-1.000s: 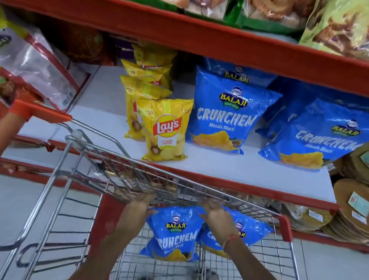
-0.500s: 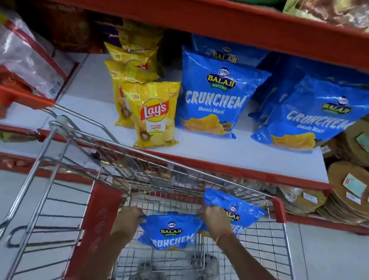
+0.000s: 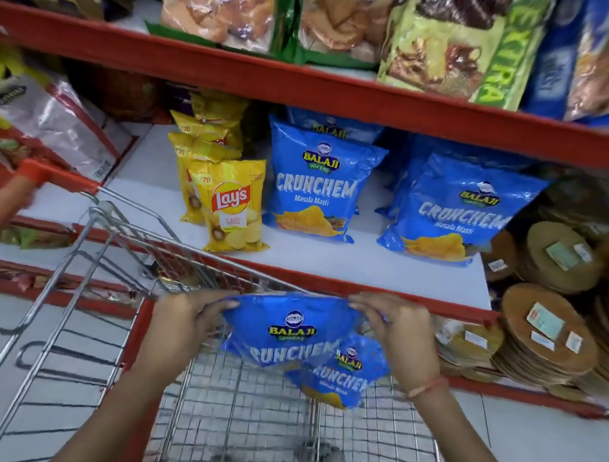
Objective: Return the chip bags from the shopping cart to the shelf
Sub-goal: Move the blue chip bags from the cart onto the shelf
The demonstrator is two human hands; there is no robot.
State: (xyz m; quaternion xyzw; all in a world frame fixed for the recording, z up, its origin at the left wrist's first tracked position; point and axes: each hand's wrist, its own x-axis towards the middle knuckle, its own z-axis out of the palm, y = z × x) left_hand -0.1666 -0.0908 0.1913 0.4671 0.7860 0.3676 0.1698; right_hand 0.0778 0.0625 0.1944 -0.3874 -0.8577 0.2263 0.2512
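Observation:
A blue Balaji Crunchem chip bag [image 3: 286, 334] hangs over the wire shopping cart [image 3: 249, 421], level with its front rim. My left hand [image 3: 186, 325] grips the bag's top left corner and my right hand [image 3: 400, 335] grips its top right corner. A second blue Crunchem bag [image 3: 337, 381] lies lower in the cart, partly behind the held one. On the white shelf [image 3: 329, 266] just beyond the cart stand two rows of the same blue bags [image 3: 316, 187] [image 3: 451, 214] and a row of yellow Lay's bags [image 3: 233, 206].
The cart's red handle [image 3: 57, 176] and folded child seat sit to the left. Stacks of round flat packs [image 3: 551, 341] fill the right end of the shelves. A red-edged upper shelf [image 3: 308, 83] with large snack bags hangs above. Clear snack packs [image 3: 47, 120] lie far left.
Both hands have lifted the blue bag from low in the cart up to its front rim. The second bag stays below in the cart.

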